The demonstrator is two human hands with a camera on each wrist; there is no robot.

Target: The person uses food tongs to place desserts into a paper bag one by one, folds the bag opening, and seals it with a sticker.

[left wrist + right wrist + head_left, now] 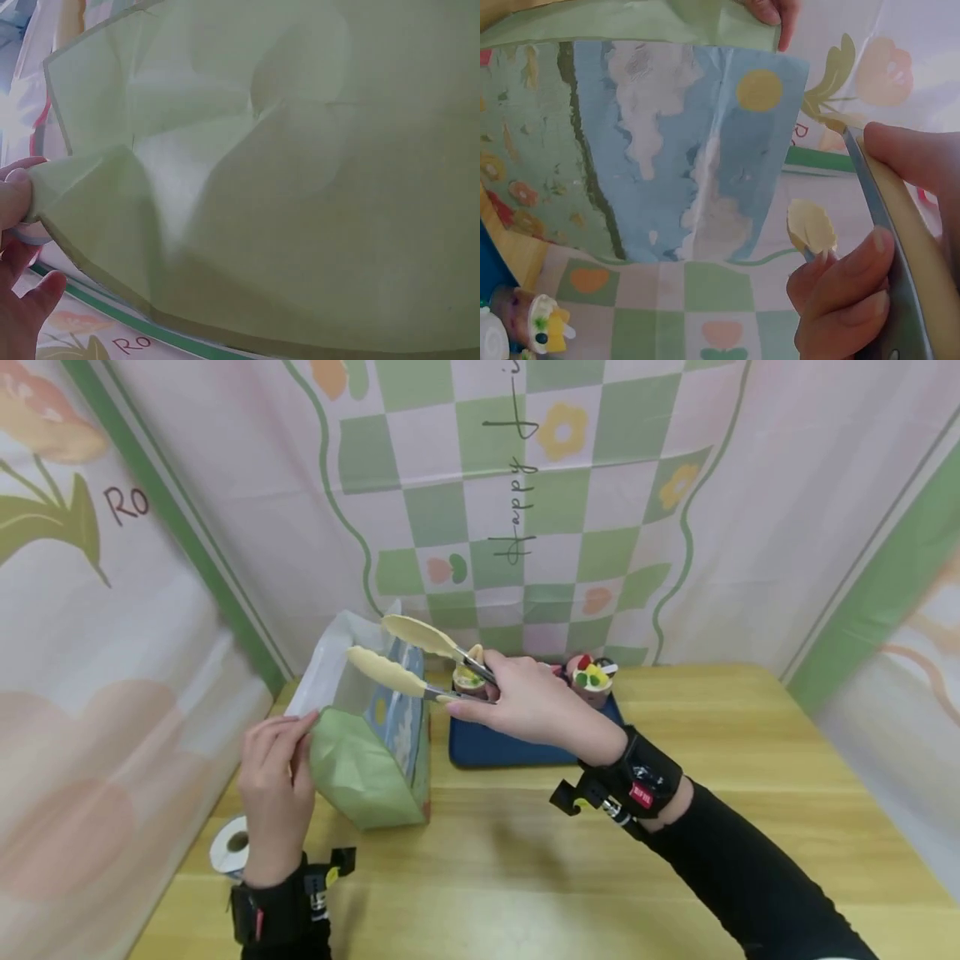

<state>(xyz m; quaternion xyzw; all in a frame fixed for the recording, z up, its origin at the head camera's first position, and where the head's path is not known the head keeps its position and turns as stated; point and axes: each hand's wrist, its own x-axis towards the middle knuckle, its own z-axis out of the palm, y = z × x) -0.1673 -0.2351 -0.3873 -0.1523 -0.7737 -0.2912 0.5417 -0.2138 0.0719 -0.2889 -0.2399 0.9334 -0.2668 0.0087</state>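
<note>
A paper bag [363,768] stands with its mouth open on the left of the table, green on one side and printed with sky and clouds on another. My left hand [277,768] pinches the bag's top edge at the near left corner; the left wrist view shows the green paper folded between thumb and finger. In my right hand [536,700] is a pair of tongs [386,670], gripped by the metal arms. Its cream-coloured tips are spread apart with nothing between them, over the bag's opening in the head view. The bag's inside bottom is hidden.
Behind the right hand lies a dark blue tray [491,753]. Dessert cups with fruit toppings [591,678] stand on it, partly hidden by that hand. A white roll [229,846] sits beside the left wrist. Patterned cloth [487,468] hangs behind the wooden table [675,843].
</note>
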